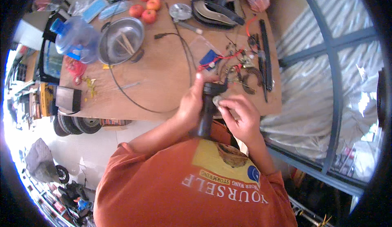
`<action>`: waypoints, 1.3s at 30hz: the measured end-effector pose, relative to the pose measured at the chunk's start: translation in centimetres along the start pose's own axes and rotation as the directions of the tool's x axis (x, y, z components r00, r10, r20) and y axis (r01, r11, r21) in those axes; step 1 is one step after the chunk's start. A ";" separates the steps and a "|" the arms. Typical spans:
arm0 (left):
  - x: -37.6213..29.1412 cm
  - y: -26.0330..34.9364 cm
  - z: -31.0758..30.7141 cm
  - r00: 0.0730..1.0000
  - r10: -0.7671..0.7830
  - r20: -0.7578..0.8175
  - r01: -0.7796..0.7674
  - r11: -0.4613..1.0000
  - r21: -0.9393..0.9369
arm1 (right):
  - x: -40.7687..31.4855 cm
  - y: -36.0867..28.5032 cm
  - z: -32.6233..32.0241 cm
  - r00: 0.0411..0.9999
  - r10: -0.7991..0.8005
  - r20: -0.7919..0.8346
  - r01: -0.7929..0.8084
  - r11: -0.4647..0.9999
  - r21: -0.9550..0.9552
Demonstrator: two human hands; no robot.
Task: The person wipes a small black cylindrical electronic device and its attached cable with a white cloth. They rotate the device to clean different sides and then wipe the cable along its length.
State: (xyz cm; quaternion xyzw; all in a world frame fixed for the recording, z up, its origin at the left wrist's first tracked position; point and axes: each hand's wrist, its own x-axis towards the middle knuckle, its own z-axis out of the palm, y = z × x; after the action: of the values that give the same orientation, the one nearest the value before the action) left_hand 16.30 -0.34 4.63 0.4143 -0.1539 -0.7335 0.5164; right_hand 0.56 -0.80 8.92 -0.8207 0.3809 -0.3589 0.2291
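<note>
My left hand (193,101) is wrapped around a black cylindrical object (207,113), perhaps a tool or motor housing, held close to my chest over the near table edge. Between the thumb and fingers of my right hand (242,113) is a small greyish piece (216,100), close against the cylinder's right side; what it is cannot be made out. Just beyond the hands lie red wires (226,57), a dark blue packet (209,59) and a heap of small metal and wired parts (242,70).
On the wooden table (147,95) are a metal basin (113,34), a large plastic water bottle (78,38), red apples (149,16), a looping black cable (122,92), a clear round container (180,12) and long black strips (266,55). A framed window (332,49) stands at the right.
</note>
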 end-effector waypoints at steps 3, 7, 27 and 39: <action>0.3 0.0 0.3 0.998 -0.007 0.055 0.017 0.982 -0.186 | 0.9 0.0 -0.9 0.998 0.009 -0.061 -0.011 1.000 -0.022; -0.2 -0.8 0.5 0.984 0.116 0.135 -0.080 0.965 -0.248 | 1.8 -0.3 -0.1 1.000 -0.014 -0.005 0.014 0.999 -0.040; -1.1 -1.0 -0.2 0.962 0.140 0.232 -0.055 0.940 -0.338 | 0.5 -2.4 0.5 0.996 -0.089 0.002 0.089 0.985 -0.146; -2.2 -0.9 -2.2 0.921 0.157 0.357 -0.005 0.920 -0.392 | -1.4 0.8 0.4 0.987 0.152 -0.055 -0.153 0.988 -0.017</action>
State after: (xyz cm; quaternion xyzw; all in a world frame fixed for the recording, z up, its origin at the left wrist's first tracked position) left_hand 17.66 2.44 3.68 0.1479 -0.1222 -0.7932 0.5779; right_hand -0.15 -0.20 7.56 -0.7816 0.4524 -0.3581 0.2370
